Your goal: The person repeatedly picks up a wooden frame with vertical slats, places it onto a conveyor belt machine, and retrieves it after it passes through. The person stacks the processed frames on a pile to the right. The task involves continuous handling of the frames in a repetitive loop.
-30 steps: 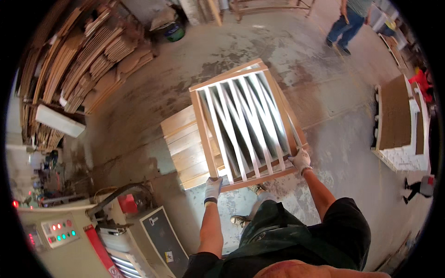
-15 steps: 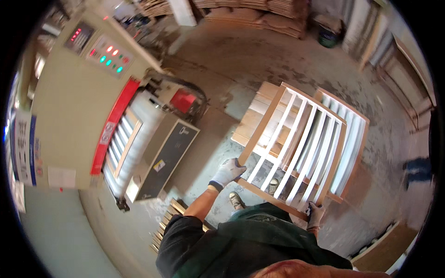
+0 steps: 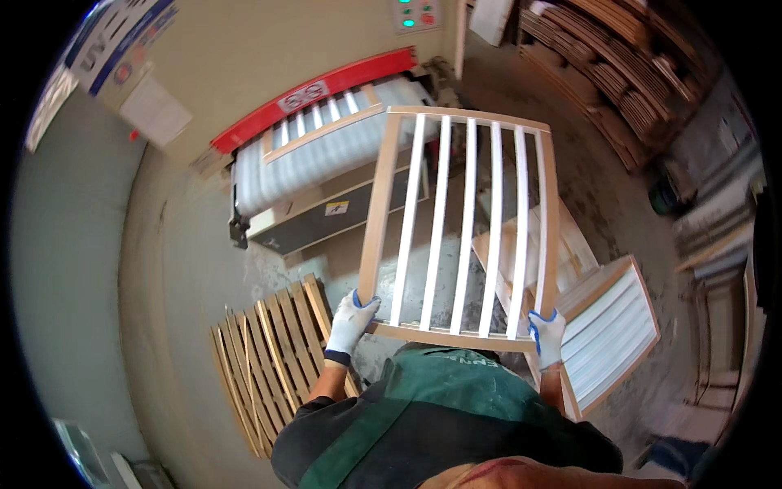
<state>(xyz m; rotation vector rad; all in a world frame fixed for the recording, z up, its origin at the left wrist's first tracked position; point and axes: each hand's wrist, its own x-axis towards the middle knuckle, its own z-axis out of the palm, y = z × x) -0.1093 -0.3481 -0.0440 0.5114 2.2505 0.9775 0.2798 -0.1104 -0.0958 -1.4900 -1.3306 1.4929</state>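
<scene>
Both of my hands wear white gloves with dark cuffs. I carry a slatted wooden frame (image 3: 378, 220), its border bare wood and its several slats white. My left hand (image 3: 350, 324) is closed round its near left corner, and my right hand (image 3: 547, 336) grips its near right corner. Held in the air, the frame reaches toward a roller conveyor (image 3: 301, 175), and its far left corner overlaps the conveyor in the picture. On those rollers another slatted frame (image 3: 326, 134) lies partly under the red guard of a beige machine.
To the right, a stack of similar frames (image 3: 611, 334) rests by a wooden pallet (image 3: 562, 236). A slatted wooden pallet (image 3: 273, 350) lies on the floor at my left. Piled brown boards (image 3: 595, 73) and a dark bucket (image 3: 669, 194) stand at the far right.
My view has turned left toward the machine. The held frame has swung from over the stack toward the conveyor, with both hands still on it. More of the left floor pallet shows.
</scene>
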